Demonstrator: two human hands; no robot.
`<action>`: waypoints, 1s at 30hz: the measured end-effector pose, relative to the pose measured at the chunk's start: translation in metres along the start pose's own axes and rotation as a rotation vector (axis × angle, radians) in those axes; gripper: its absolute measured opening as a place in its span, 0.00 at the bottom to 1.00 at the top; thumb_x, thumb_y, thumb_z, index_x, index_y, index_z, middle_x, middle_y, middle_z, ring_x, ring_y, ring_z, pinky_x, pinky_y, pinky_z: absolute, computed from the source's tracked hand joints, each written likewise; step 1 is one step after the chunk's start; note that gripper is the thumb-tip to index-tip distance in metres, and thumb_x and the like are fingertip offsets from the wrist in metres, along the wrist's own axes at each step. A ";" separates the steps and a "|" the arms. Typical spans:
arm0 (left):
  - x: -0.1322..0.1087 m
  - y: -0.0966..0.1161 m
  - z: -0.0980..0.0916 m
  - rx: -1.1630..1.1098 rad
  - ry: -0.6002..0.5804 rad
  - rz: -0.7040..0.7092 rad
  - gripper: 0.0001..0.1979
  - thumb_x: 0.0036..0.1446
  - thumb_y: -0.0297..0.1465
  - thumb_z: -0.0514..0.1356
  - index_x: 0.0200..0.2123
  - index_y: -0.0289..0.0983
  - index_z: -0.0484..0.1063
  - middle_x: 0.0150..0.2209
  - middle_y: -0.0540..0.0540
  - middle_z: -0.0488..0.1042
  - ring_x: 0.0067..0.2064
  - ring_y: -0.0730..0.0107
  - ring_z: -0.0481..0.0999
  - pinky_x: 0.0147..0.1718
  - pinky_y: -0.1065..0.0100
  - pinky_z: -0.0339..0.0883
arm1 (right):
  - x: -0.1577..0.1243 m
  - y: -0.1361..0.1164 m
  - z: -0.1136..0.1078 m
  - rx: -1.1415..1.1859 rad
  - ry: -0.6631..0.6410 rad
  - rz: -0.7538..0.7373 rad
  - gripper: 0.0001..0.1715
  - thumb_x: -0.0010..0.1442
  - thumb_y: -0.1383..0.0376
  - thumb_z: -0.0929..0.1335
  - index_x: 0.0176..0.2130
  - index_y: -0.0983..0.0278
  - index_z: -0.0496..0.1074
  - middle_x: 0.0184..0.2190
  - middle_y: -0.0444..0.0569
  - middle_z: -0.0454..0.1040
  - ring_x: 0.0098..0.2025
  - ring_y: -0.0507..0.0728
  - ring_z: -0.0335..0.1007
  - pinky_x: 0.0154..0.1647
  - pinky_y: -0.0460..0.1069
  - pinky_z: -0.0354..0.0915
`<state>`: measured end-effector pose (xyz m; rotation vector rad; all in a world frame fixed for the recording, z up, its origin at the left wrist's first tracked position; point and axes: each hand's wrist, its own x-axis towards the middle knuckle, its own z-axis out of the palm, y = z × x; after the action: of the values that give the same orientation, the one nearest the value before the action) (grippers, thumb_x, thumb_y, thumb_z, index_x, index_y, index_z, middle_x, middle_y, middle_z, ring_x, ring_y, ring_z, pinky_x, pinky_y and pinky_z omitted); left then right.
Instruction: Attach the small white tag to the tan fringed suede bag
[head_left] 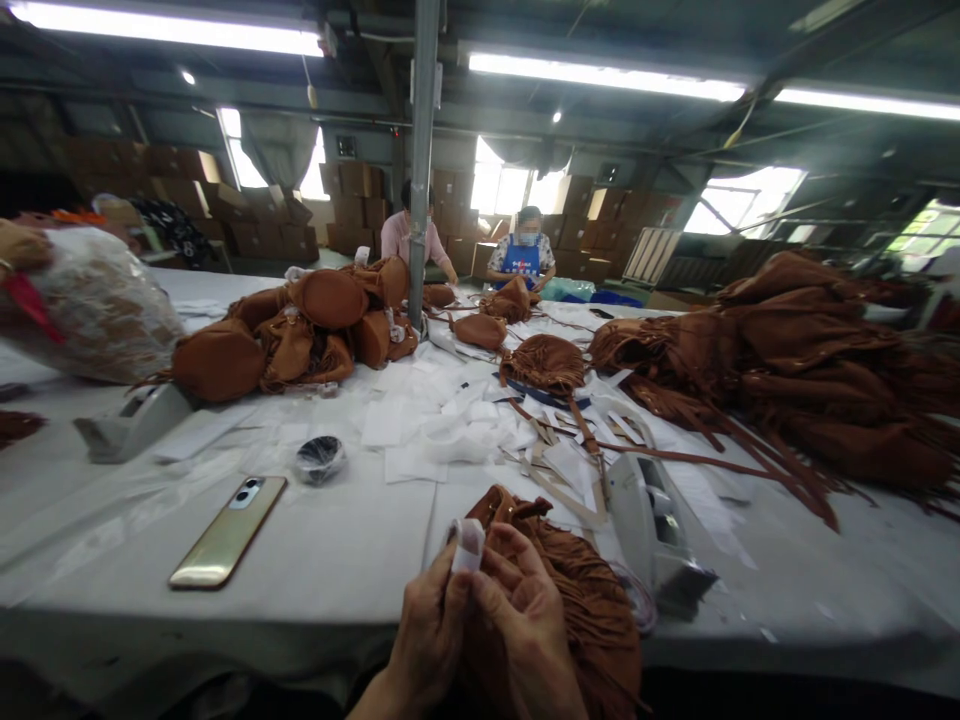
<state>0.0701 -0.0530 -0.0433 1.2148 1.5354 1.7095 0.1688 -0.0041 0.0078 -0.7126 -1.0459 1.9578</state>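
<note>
In front of me a brown fringed bag [592, 590] rests at the table's near edge, partly behind my hands. My left hand [431, 610] pinches a white strip [469, 545] that is looped over near the bag's top. Close against it, my right hand [525, 610] has its thumb and index finger at the strip's lower right side, the other fingers loosely curled. Whether the strip is paper or tape I cannot tell. Part of the bag's top edge shows just beyond the fingertips.
A tape dispenser [660, 530] stands right of the bag, another dispenser [135, 420] far left. A phone [229, 533] and a black roll in plastic [320, 458] lie left. Brown bags [817, 370] pile up at right. Two people [523, 255] work across the table.
</note>
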 end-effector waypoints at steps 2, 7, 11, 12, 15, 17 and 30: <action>0.001 0.002 0.000 -0.002 -0.031 -0.044 0.24 0.65 0.43 0.49 0.57 0.36 0.67 0.36 0.42 0.78 0.42 0.59 0.77 0.43 0.65 0.70 | -0.001 0.005 -0.001 -0.027 0.045 -0.034 0.33 0.48 0.61 0.77 0.48 0.58 0.60 0.43 0.51 0.77 0.40 0.57 0.76 0.39 0.48 0.70; 0.002 0.002 0.000 -0.054 -0.104 -0.070 0.26 0.64 0.47 0.47 0.48 0.33 0.72 0.23 0.48 0.71 0.24 0.67 0.70 0.25 0.70 0.64 | -0.002 0.023 -0.008 -0.057 0.097 -0.114 0.31 0.47 0.58 0.77 0.44 0.58 0.59 0.38 0.49 0.77 0.22 0.49 0.68 0.20 0.42 0.63; 0.005 0.001 -0.001 -0.106 -0.152 -0.076 0.28 0.63 0.49 0.46 0.46 0.33 0.73 0.26 0.46 0.72 0.26 0.68 0.69 0.26 0.71 0.63 | -0.004 0.024 -0.010 -0.086 0.028 -0.106 0.30 0.51 0.57 0.75 0.47 0.58 0.60 0.43 0.51 0.76 0.19 0.45 0.62 0.18 0.41 0.59; 0.006 0.003 -0.002 -0.105 -0.162 -0.090 0.27 0.64 0.49 0.46 0.48 0.33 0.72 0.28 0.46 0.73 0.27 0.67 0.70 0.27 0.70 0.63 | -0.004 0.023 -0.010 -0.097 0.003 -0.099 0.30 0.52 0.57 0.75 0.49 0.57 0.59 0.45 0.52 0.75 0.19 0.45 0.61 0.19 0.41 0.59; 0.008 0.009 -0.006 -0.134 -0.197 -0.130 0.26 0.65 0.46 0.47 0.54 0.34 0.68 0.32 0.44 0.75 0.31 0.66 0.72 0.31 0.70 0.65 | -0.007 0.020 -0.010 -0.138 -0.030 -0.093 0.32 0.53 0.57 0.74 0.52 0.58 0.60 0.47 0.53 0.73 0.21 0.45 0.62 0.20 0.41 0.60; 0.008 0.011 -0.010 -0.221 -0.246 -0.150 0.25 0.65 0.45 0.49 0.54 0.34 0.68 0.36 0.43 0.76 0.34 0.65 0.73 0.35 0.69 0.66 | -0.009 0.018 -0.008 -0.144 -0.019 -0.102 0.31 0.53 0.57 0.74 0.52 0.58 0.60 0.46 0.53 0.73 0.22 0.46 0.64 0.20 0.42 0.60; 0.010 0.009 -0.015 -0.508 0.008 -0.306 0.18 0.54 0.39 0.65 0.45 0.35 0.77 0.37 0.42 0.80 0.42 0.58 0.77 0.42 0.65 0.69 | -0.014 0.023 0.008 -0.136 0.011 -0.111 0.30 0.51 0.55 0.74 0.49 0.56 0.60 0.47 0.51 0.73 0.16 0.44 0.59 0.16 0.41 0.56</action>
<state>0.0541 -0.0538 -0.0312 0.6775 1.1178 1.7454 0.1614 -0.0271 -0.0064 -0.7220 -1.1956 1.7995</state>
